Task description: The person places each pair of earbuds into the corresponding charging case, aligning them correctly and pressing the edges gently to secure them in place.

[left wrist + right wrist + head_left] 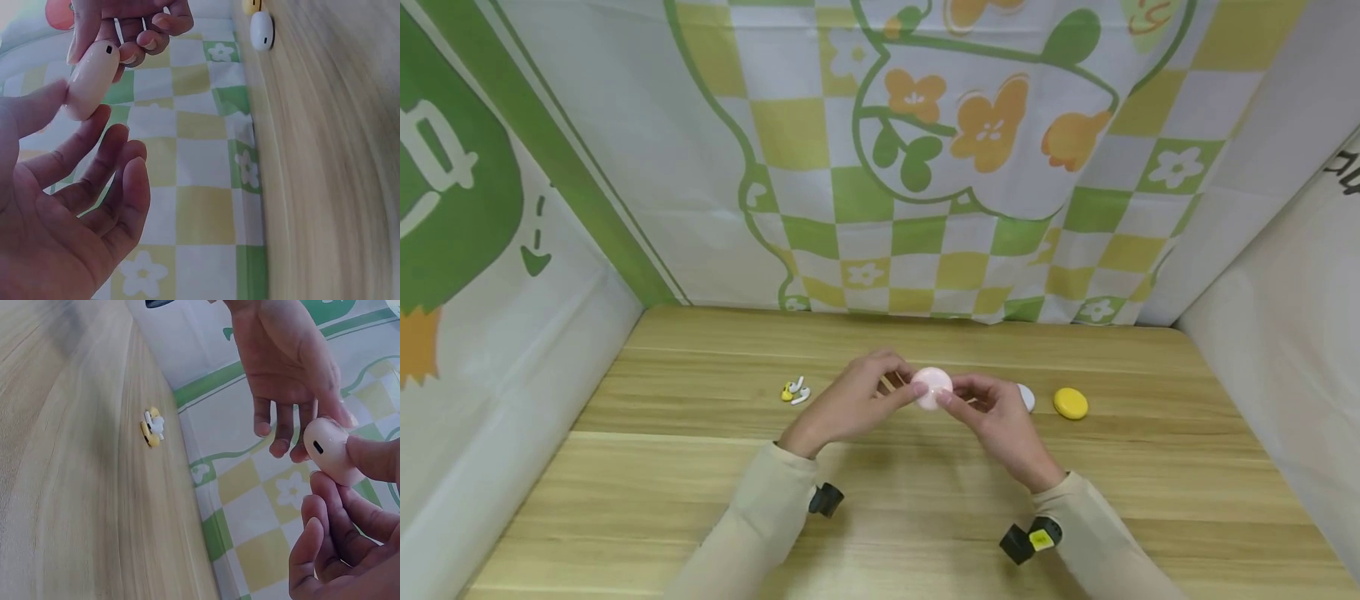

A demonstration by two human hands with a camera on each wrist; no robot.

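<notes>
A pale pink, round earbud charging case (932, 387) is held up over the table between both hands. My left hand (850, 406) pinches its left side between thumb and fingertips. The right hand (1006, 427) grips the opposite side, its thumb lying on the face of the case. In the right wrist view a small dark port slot shows on the edge of the pink case (328, 450). The left wrist view shows the left hand's other fingers (128, 206) loosely bent below the case.
Several white and yellow earbuds (796, 391) lie on the wooden table (917, 533) left of the hands. To the right sit a white round case (1027, 398), partly hidden by the right hand, and a yellow round case (1071, 403). A patterned cloth (865, 200) hangs behind the table.
</notes>
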